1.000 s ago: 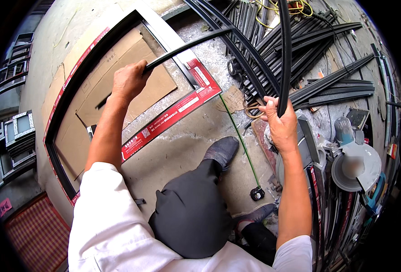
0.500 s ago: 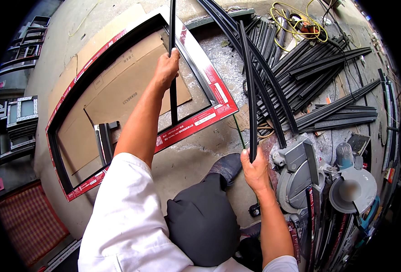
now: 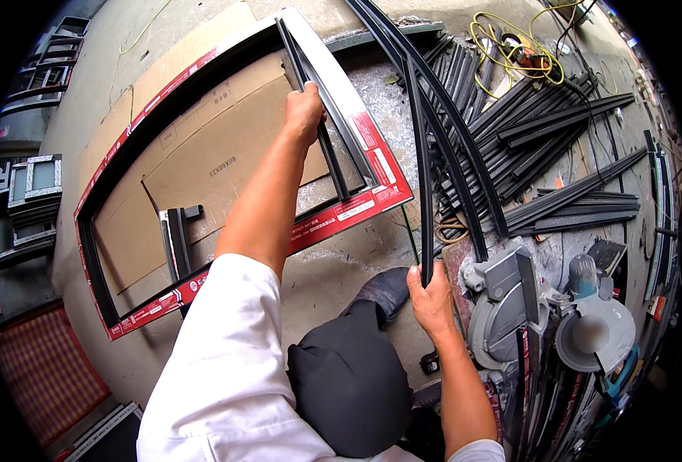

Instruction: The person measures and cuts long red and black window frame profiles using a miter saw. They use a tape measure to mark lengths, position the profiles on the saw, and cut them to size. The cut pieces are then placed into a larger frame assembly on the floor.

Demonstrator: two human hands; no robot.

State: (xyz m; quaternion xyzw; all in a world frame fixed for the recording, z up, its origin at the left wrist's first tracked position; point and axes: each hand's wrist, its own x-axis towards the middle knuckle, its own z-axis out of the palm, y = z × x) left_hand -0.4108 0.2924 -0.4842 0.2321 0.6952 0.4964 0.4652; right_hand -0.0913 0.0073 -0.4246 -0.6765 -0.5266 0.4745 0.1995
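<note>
My left hand (image 3: 304, 114) is closed round the middle of a short black strip (image 3: 331, 162). That strip slants across the right end of a big curved-top window frame (image 3: 370, 142) covered in red and white film, its lower end at the frame's bottom bar. Lower right, my right hand (image 3: 433, 306) grips the near end of a longer black strip (image 3: 422, 177), which points away from me. Two curved black profiles (image 3: 464, 135) lie just right of it. Cardboard (image 3: 225, 146) shows through the frame's opening, with a short profile offcut (image 3: 177, 245) at its near left.
A grey mitre saw (image 3: 502, 316) stands at the lower right. Beyond it lies a heap of black profiles (image 3: 533, 138), with an orange power tool (image 3: 527, 58) and yellow cord at the back. Small frames (image 3: 34, 185) are stacked on the left, near a checked mat (image 3: 48, 362).
The left strip has tilted and shifted right, towards the frame's right end, along with my left hand. My right hand has dropped slightly nearer with its strip.
</note>
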